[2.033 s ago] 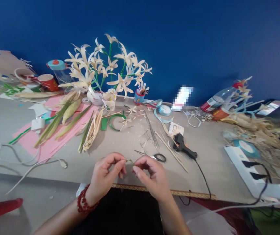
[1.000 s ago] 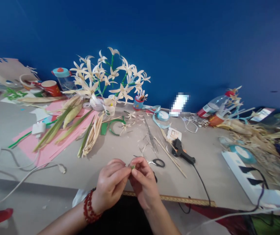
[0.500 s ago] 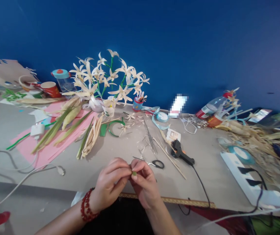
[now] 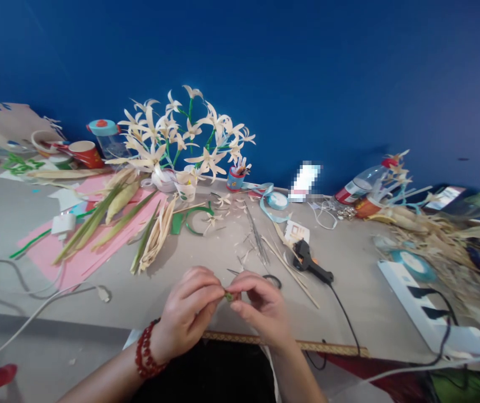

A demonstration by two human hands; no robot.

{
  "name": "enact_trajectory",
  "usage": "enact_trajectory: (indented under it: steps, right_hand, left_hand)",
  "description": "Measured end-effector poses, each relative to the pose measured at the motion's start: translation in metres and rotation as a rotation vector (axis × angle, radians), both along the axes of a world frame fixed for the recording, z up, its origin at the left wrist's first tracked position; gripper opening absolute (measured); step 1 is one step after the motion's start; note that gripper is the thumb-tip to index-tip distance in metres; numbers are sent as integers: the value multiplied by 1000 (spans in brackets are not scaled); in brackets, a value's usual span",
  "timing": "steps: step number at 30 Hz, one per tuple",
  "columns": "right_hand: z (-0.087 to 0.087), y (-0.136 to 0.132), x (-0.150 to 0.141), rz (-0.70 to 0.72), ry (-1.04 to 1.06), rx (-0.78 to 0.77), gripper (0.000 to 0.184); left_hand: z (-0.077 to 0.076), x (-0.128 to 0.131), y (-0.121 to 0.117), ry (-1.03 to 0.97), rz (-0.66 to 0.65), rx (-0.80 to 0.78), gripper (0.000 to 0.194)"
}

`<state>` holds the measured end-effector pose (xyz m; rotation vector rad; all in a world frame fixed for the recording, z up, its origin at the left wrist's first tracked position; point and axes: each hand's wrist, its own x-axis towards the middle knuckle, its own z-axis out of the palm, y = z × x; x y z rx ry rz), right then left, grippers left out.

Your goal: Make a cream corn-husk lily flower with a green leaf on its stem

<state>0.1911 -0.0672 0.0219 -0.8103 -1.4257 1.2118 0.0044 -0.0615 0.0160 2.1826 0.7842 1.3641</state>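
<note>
Your L hand (image 4: 193, 305) pinches tiny green piece (image 4: 229, 298) w/ thumb + fingertips; R hand (image 4: 267, 309) meets it, can't tell if gripping too. Piece sits btwn both, over table (image 4: 201, 254) nr front edge, prob. for fine control. Scissors (image 4: 280, 281), glue gun (image 4: 313, 268) lie R-side, prob. for quick reach.

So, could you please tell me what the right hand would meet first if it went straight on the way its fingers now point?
Most likely the small green piece, with the left hand just beyond it; exact depth is hard to judge.
</note>
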Motion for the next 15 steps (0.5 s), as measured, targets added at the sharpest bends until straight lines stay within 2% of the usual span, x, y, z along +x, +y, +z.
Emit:
enact_trajectory:
  steps: [4, 9, 15]
  right_hand:
    - [7, 2, 1, -66, -134, 121, 7]
    - [3, -2, -4, -178, -240, 251, 13]
    - [-6, -4, -9, -275, -203, 287, 21]
  left_hand:
    - [2, 2, 0, 15, 24, 24, 24]
    - [3, 4, -2, 20, 61, 22, 22]
    - [1, 9, -5, -45, 53, -58, 24]
